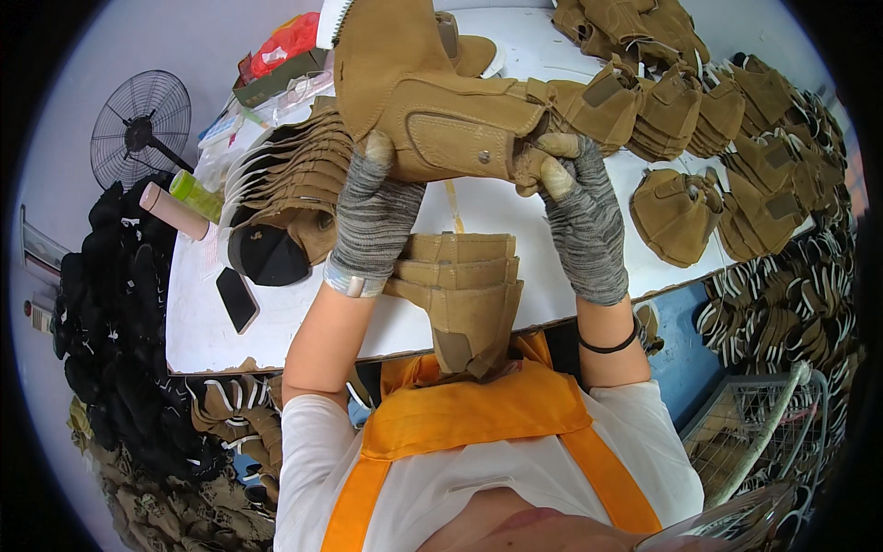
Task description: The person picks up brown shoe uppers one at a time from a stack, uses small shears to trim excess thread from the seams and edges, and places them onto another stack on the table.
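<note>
A tan suede boot upper point(451, 124) is held up over the white table point(405, 327) between my two hands. My left hand point(375, 207), in a grey knit glove with pale fingertips, grips its lower left side with the thumb in front; the other fingers are hidden behind it. My right hand point(581, 207), gloved the same way, pinches the edge of its right end between thumb and fingers. A small stack of similar uppers point(474, 276) lies below, at the table's near edge against my orange apron point(478, 414).
Layered uppers point(308, 175) and a dark phone point(237, 300) lie at left, beside a pink bottle point(175, 211) and a green one point(196, 193). More stacked uppers point(676, 207) cover the right side. A fan point(140, 130) stands left; a wire cart point(736, 419) stands lower right.
</note>
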`<action>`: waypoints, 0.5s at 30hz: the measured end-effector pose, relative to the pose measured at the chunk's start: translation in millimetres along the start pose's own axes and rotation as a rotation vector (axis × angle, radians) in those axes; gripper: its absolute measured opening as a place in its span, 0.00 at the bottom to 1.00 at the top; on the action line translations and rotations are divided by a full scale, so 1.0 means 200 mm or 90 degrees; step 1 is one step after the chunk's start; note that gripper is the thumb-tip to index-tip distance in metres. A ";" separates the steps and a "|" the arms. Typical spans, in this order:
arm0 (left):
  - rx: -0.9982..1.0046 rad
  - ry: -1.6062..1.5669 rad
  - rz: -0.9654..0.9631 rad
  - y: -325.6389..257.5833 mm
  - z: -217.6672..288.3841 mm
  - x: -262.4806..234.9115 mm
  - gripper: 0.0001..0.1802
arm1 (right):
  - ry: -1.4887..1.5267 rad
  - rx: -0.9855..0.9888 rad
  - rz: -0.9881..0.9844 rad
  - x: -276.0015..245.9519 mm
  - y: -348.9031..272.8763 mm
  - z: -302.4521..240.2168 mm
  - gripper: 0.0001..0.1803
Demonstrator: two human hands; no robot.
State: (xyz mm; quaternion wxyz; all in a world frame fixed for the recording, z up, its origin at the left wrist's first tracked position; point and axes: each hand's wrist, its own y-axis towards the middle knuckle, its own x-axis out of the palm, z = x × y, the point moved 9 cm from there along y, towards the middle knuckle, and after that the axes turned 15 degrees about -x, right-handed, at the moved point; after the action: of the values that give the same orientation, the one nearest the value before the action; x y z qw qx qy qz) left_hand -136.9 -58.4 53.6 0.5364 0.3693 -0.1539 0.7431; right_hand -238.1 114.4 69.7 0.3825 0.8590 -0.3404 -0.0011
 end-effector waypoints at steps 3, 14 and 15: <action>-0.035 -0.093 -0.025 0.01 -0.03 -0.02 0.36 | 0.031 -0.040 0.000 0.04 0.00 -0.01 0.15; -0.145 -0.287 -0.039 0.02 -0.10 -0.03 0.28 | -0.083 -0.044 -0.009 0.10 0.00 -0.06 0.17; -0.150 -0.300 -0.053 0.02 -0.10 -0.03 0.27 | -0.085 -0.048 -0.008 0.11 0.01 -0.07 0.17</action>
State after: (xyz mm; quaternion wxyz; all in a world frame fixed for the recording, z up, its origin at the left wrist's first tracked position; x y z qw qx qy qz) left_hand -148.1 -50.5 36.6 0.5554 0.4731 -0.3442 0.5910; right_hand -218.8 110.8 86.4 0.3913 0.8439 -0.3595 -0.0738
